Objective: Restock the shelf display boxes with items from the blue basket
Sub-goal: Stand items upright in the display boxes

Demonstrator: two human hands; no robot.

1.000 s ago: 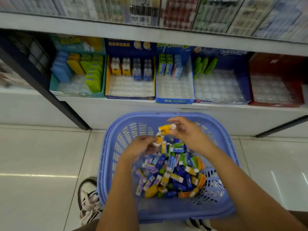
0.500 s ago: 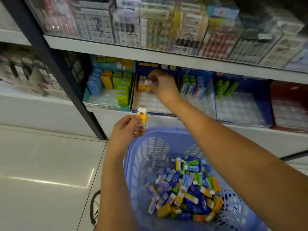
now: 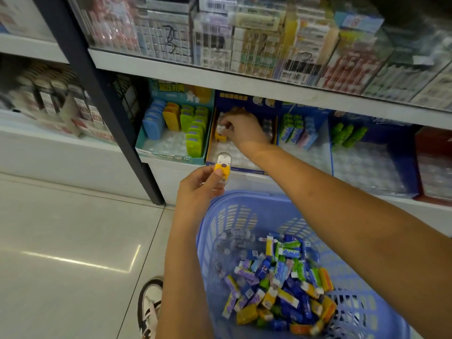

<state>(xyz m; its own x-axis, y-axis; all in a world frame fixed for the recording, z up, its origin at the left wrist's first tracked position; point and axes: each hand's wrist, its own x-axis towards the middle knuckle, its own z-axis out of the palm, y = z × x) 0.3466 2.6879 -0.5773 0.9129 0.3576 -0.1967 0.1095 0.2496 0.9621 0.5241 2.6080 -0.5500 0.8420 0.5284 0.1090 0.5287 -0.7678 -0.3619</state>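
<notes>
Your right hand (image 3: pixel 241 129) has moved a little deeper into the display box (image 3: pixel 244 169) and pinches a yellow item (image 3: pixel 220 136) there. Your left hand (image 3: pixel 198 189) still grips a yellow-and-white item (image 3: pixel 223 167) above the blue basket (image 3: pixel 244 199).

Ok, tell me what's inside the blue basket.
The blue basket holds a heap of packs, blue, green, purple, yellow and orange, plus clear pieces farther back. The right forearm covers its right rim; the heap hides what lies beneath.

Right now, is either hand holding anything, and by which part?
Left hand pinches a small yellow item with white animal-face cap by its yellow body. Right hand pinches a similar one by its white top.
</notes>
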